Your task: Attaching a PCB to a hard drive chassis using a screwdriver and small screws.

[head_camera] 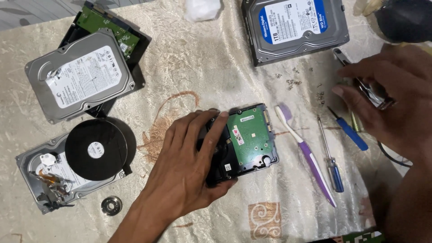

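My left hand (189, 157) lies spread flat over a hard drive (245, 141) at the middle of the cloth-covered table (202, 67), its green circuit board facing up, fingers wrapped over the near and far edges. My right hand (389, 96), at three o'clock, pinches a small metal piece (371, 92) (I cannot tell exactly what it is). Between them lie a purple toothbrush (308, 155) and two blue-handled screwdrivers (330, 157), with loose screws (292, 81) at one o'clock. Opened drives (81, 74) sit at nine and ten o'clock.
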